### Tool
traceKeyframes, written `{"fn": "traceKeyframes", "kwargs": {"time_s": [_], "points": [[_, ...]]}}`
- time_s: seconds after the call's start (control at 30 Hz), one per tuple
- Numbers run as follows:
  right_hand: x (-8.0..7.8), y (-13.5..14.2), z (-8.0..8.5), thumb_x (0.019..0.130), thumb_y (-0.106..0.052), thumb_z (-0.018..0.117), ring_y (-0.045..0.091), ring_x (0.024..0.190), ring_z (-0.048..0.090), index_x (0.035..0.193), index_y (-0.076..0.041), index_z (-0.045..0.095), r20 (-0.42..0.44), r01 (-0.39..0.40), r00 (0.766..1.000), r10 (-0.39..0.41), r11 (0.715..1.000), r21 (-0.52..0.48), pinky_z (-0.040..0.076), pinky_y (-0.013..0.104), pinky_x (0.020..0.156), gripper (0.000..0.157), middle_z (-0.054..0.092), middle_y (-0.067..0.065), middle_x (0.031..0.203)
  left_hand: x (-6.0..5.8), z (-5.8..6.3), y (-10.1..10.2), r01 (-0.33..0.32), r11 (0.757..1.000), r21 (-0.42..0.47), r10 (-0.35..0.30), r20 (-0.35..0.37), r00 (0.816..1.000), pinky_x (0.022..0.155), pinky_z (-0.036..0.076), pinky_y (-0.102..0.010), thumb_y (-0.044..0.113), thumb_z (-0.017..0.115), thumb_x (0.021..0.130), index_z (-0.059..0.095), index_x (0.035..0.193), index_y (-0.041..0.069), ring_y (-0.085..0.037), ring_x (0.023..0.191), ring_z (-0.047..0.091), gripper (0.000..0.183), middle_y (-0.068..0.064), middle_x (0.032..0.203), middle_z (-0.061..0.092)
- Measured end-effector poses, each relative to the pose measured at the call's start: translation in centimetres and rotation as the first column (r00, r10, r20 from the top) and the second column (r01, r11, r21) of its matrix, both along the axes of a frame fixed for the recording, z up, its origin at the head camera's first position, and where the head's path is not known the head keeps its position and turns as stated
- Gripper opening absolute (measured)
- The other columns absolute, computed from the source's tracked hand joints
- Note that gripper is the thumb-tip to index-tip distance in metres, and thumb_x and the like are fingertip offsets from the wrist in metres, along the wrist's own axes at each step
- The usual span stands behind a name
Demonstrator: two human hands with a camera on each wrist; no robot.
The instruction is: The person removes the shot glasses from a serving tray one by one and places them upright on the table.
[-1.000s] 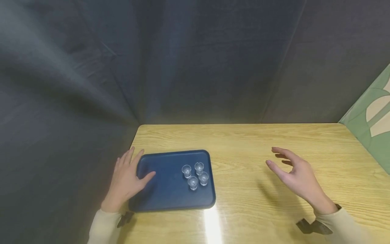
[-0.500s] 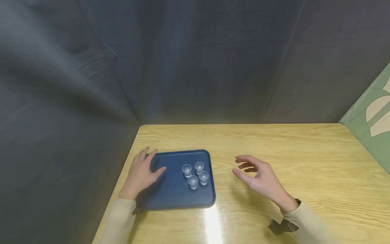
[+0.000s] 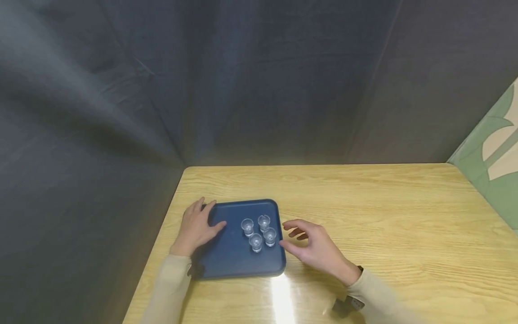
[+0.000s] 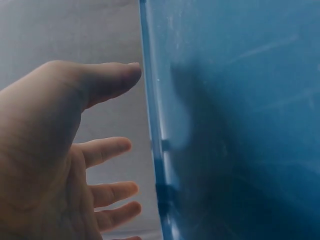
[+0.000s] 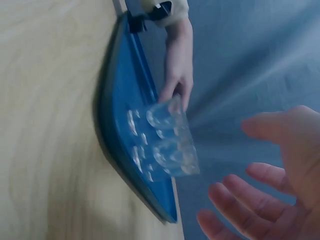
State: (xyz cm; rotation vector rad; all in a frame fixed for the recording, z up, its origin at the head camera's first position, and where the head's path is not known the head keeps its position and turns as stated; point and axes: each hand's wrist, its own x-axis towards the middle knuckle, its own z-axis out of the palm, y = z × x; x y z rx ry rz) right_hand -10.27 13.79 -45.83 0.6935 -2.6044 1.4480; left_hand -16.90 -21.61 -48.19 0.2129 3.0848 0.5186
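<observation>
Glasses (image 3: 256, 243) stand on a blue tray (image 3: 230, 258). Our left hand (image 3: 196, 230) spreads at its left side, our right hand (image 3: 316, 247) at its right.

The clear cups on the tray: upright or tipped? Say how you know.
Upright: in the head view, all four cups stand on the blue tray, wide rims up.

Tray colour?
The tray is plain dark blue; the head view shows it best.
</observation>
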Motion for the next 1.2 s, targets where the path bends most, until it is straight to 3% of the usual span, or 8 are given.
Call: {"fn": "traceKeyframes", "kwargs": {"time_s": [0.3, 0.47, 0.8, 1.2], "points": [[-0.4, -2.0, -1.1, 0.089, -0.019, 0.087, 0.027, 0.092, 0.077, 0.124, -0.002, 0.074, 0.026, -0.012, 1.000, 0.012, 1.000, 0.026, 0.067, 0.036, 0.080, 0.041, 0.079, 0.012, 0.118, -0.7, -1.2, 0.1, 0.000, 1.000, -0.012, 0.001, 0.052, 0.999, 0.126, 0.027, -0.072, 0.052, 0.071, 0.097, 0.045, 0.161, 0.008, -0.057, 0.155, 0.031, 0.083, -0.034, 0.166, 0.035], [-0.6, -2.6, -1.7, 0.088, -0.021, 0.088, 0.024, 0.087, 0.075, 0.123, -0.003, 0.074, 0.012, -0.006, 1.000, 0.006, 0.998, 0.055, 0.066, 0.030, 0.075, 0.042, 0.080, 0.010, 0.112, -0.6, -1.1, 0.3, -0.014, 0.999, 0.030, 0.011, 0.082, 0.997, 0.125, 0.027, -0.073, 0.051, 0.072, 0.096, 0.042, 0.163, 0.009, -0.055, 0.157, 0.026, 0.084, -0.032, 0.168, 0.033], [-1.0, -3.2, -2.5, 0.087, -0.021, 0.088, 0.020, 0.084, 0.074, 0.125, -0.004, 0.074, 0.068, 0.016, 0.997, -0.022, 0.997, 0.078, 0.063, 0.025, 0.073, 0.044, 0.079, 0.008, 0.106, -0.6, -0.8, 0.4, -0.028, 0.999, 0.040, 0.023, 0.115, 0.993, 0.126, 0.026, -0.072, 0.051, 0.073, 0.096, 0.040, 0.165, 0.011, -0.054, 0.159, 0.023, 0.085, -0.031, 0.170, 0.030], [-1.4, -3.6, -3.0, 0.086, -0.020, 0.088, 0.017, 0.080, 0.071, 0.119, -0.006, 0.076, 0.086, 0.037, 0.995, -0.044, 0.996, 0.084, 0.057, 0.019, 0.065, 0.037, 0.078, 0.004, 0.096, -0.8, -0.9, 0.0, -0.017, 0.999, 0.034, 0.013, 0.103, 0.995, 0.125, 0.028, -0.072, 0.052, 0.073, 0.095, 0.041, 0.164, 0.011, -0.054, 0.158, 0.025, 0.086, -0.031, 0.169, 0.032]]}}
